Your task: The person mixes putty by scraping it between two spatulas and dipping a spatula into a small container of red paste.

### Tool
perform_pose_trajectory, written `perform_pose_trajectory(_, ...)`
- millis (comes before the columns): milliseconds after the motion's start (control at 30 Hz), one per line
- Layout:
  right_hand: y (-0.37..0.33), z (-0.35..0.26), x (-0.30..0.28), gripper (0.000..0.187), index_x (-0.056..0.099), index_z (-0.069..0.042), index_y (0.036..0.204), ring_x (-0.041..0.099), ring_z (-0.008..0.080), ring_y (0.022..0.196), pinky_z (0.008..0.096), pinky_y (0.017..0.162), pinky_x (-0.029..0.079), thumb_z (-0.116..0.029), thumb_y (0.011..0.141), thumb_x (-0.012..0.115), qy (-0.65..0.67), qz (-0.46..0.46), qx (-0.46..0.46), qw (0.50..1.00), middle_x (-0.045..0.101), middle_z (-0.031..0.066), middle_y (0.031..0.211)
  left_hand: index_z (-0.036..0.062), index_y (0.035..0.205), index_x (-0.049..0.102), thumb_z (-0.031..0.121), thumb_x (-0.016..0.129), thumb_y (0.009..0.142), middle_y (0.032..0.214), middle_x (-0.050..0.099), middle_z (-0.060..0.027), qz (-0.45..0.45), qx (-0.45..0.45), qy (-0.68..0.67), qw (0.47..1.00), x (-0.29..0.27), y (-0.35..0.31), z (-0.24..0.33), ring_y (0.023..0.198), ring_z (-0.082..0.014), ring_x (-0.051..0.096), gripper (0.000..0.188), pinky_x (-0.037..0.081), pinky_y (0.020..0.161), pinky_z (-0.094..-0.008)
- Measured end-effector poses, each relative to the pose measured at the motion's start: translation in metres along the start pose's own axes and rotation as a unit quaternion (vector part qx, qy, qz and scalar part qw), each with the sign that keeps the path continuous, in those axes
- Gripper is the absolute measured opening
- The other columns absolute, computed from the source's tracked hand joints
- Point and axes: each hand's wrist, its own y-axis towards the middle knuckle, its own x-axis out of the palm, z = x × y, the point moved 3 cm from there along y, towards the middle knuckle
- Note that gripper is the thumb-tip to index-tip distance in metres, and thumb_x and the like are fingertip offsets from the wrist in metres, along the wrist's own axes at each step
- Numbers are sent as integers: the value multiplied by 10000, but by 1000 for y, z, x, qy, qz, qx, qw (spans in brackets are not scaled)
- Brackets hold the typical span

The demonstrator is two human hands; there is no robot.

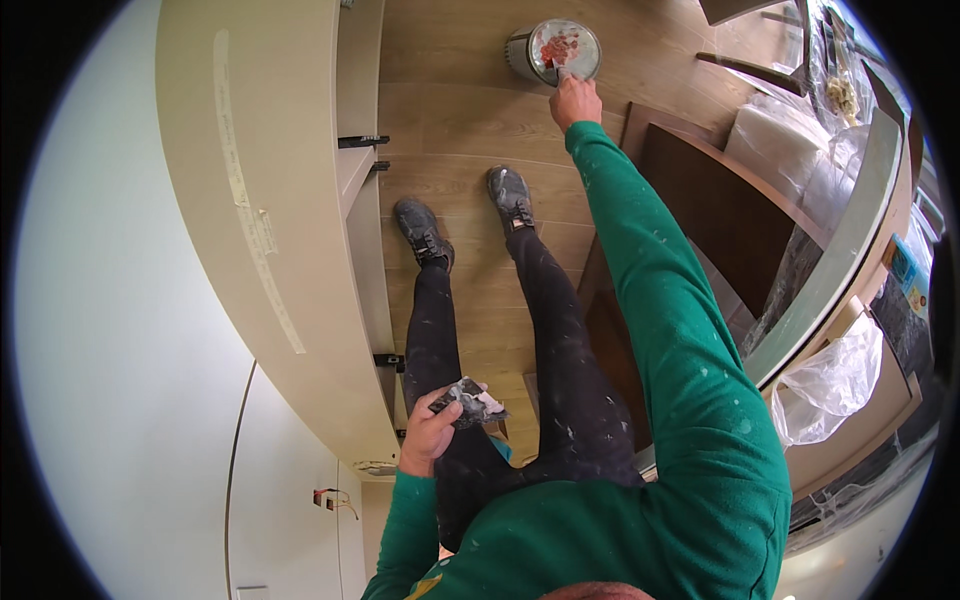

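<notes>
Wood floor between a cream cabinet and a cluttered right side.
At left, a white wall; next to it, the cabinet's long side, with strips of pale tape along the face and black fittings at the inner edge. Lower left, loose wires at a small wall opening; at the bottom rim, part of a white plate. At right, brown boards low down; beyond them, a white bundle and clear plastic, with a dark leg nearby. Farther down, a crumpled, translucent bag below a blue packet.
</notes>
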Motion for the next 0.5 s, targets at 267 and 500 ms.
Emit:
perform_pose_trajectory(267,0,-6,9,288,698,-40,1072,625,395,1082,491,894,552,-169,876,531,-22,-30,-6,999,703,163,1115,-107,1300,573,142,655,951,1263,648,-199,-7,22,7,1000,19,-7,15,1160,-295,639,436,474,1052,-427)
perform_pose_trajectory(500,12,10,-2,281,736,-16,976,650,395,1044,489,902,545,-170,859,532,-22,-68,58,996,715,211,1056,-110,1291,580,127,657,942,1280,634,-205,-37,38,10,999,26,-9,17,1168,-283,628,429,471,1055,-419)
